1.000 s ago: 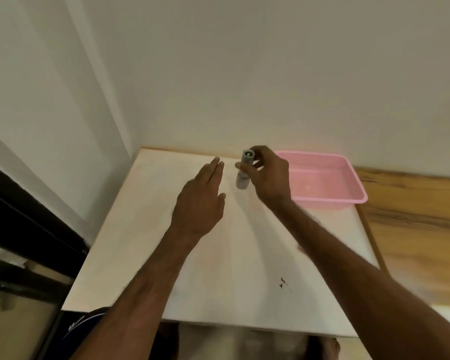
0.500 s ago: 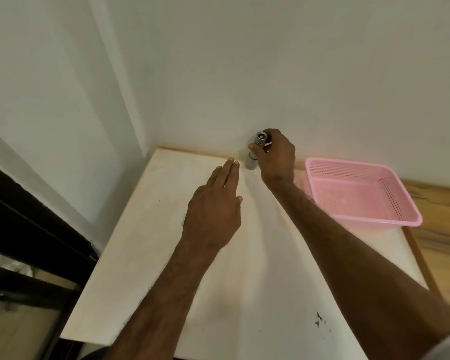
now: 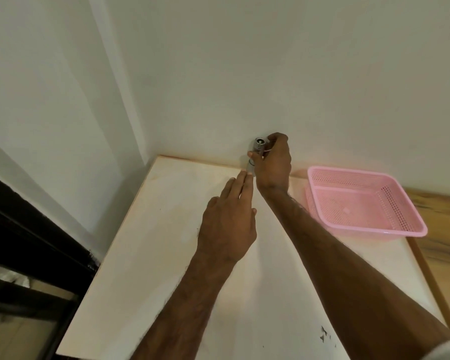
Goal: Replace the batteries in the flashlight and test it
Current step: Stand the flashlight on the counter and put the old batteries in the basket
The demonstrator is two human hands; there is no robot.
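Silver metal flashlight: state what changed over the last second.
The right hand carried the silver metal flashlight away from the body to the table's far edge by the white wall. The grip held; the left hand stayed open and flat beside it, the pink plastic basket untouched.

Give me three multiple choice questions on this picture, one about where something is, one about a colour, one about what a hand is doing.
1. Where is the basket?
A. Right of both hands
B. In the left corner
C. On the floor

2. What colour is it?
A. Blue
B. Pink
C. Green

3. How is the left hand?
A. Gripping the flashlight
B. Flat and open
C. Inside the basket

Answers:
1 A, it sits at the table's right side.
2 B, its mesh is pink.
3 B, its fingers are stretched out, while the right hand holds the flashlight.
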